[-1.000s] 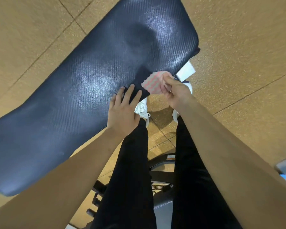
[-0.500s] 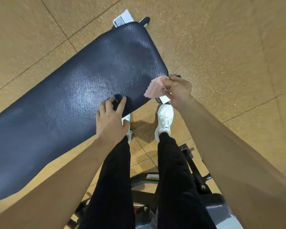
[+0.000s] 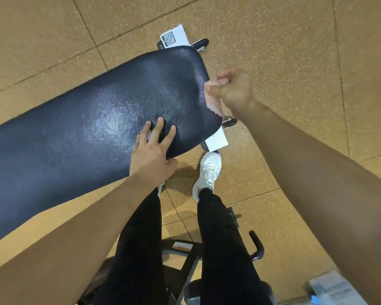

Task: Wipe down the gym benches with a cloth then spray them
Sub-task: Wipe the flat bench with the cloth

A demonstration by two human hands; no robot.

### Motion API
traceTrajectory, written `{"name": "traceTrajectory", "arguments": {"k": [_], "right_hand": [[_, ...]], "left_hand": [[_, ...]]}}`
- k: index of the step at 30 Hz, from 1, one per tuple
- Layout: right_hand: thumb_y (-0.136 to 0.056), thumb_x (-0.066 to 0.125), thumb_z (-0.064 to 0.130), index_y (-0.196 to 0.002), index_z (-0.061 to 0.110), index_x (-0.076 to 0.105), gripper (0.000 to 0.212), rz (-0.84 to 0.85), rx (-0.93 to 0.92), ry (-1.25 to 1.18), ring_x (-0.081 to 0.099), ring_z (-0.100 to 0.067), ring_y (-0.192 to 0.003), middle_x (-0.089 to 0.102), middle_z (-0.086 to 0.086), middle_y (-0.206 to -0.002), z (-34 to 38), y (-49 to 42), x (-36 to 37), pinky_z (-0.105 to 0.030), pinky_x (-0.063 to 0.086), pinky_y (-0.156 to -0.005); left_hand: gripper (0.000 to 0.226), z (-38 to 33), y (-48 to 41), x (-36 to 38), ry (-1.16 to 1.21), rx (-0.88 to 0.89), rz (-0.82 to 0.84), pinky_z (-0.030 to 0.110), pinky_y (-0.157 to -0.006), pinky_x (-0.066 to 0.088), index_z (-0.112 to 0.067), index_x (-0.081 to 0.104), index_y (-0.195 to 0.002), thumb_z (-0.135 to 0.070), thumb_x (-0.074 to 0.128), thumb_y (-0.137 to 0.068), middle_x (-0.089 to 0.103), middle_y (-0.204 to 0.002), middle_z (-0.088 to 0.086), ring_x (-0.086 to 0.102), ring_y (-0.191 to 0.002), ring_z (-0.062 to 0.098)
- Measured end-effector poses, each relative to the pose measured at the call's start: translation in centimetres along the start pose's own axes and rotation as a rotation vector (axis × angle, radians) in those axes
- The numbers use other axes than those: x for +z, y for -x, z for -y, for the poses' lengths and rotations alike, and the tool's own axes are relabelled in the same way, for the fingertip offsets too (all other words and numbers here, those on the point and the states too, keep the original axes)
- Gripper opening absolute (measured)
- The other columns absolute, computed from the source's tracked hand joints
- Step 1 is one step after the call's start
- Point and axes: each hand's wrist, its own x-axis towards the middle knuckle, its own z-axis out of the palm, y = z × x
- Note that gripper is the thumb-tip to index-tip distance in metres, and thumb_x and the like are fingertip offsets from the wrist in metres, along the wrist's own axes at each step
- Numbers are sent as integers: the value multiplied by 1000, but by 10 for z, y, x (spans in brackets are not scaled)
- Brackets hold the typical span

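Observation:
A dark navy padded bench runs from the lower left to the upper middle of the head view. My left hand lies flat on its near edge with the fingers spread, holding nothing. My right hand is closed in a fist at the bench's right end, and a pink striped cloth hangs from under it against the pad's end edge. Most of the cloth is hidden inside the fist.
White labels and a bench foot stick out under the pad's end. My legs and a white shoe stand beside the bench. A black machine frame and a grey pad sit behind my feet on the tan tiled floor.
My right hand has moved from the near corner up along the bench's end, bunching the cloth into a fist. My left hand slid further onto the pad. The view shifted back.

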Motion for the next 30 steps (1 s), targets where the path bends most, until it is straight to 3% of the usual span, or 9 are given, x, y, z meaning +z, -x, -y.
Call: {"name": "traceTrajectory", "arguments": {"k": [5,7,10,13,20,23,25,28,30], "right_hand": [[-80,80,-6,-101,10,59,33,-15,-92,8,60,4,-55,60,9,-69,27,-22,20,-13,54,-61],[-81,77,-8,-98,12,58,32,-25,-162,35,66,5,-66,62,8,-74,33,-26,25,-12,54,-65],[-83,77,-5,-101,13,63,29,-47,-241,103,67,-10,-113,71,-4,-113,33,-25,30,-12,51,-95],[-86,77,5,-115,12,67,31,-54,-217,239,64,-8,-103,68,1,-115,17,-14,23,-6,48,-92],[-94,67,11,-126,14,68,33,-127,-270,499,69,-17,-95,71,-3,-111,-45,39,9,-33,60,-89],[-95,68,12,-126,9,69,31,-145,-357,658,60,-14,-94,63,-2,-111,-65,59,5,-17,49,-94],[-94,68,8,-111,9,72,17,-175,-394,797,58,-15,-95,60,1,-106,-77,76,7,-7,47,-82],[-83,75,8,-99,11,67,19,-207,-495,868,60,-25,-104,59,0,-113,-89,99,17,-36,58,-83],[-75,82,7,-105,14,70,33,-185,-600,912,52,-37,-120,57,-7,-131,-93,103,23,-52,51,-94]], "left_hand": [[80,-2,-1,-1,11,-18,6,53,-121,30,-35,21,-160,-44,61,-92,7,-172,1,5,-157,33],[79,-2,-1,-2,13,-22,15,52,-121,29,-36,19,-161,-45,60,-93,4,-172,0,3,-157,32],[79,-2,-1,-4,35,-17,13,52,-122,27,-36,18,-161,-44,60,-94,4,-172,0,2,-157,31],[79,-1,0,-7,47,-10,17,52,-123,25,-35,19,-161,-42,60,-94,5,-171,1,3,-157,32],[68,3,10,-7,56,41,13,56,-118,35,-26,36,-155,-36,62,-92,20,-167,7,19,-153,34],[58,8,24,-4,85,83,28,55,-116,37,-23,47,-149,-35,60,-95,32,-162,6,29,-148,30],[54,14,36,-1,135,101,48,53,-116,37,-22,52,-147,-30,61,-94,40,-159,4,35,-145,28],[51,28,53,6,227,82,23,52,-111,42,-20,59,-141,-22,64,-90,49,-152,4,43,-139,28],[48,42,62,11,265,25,-47,54,-106,45,-18,63,-136,-19,67,-88,54,-148,6,47,-135,30]]}}
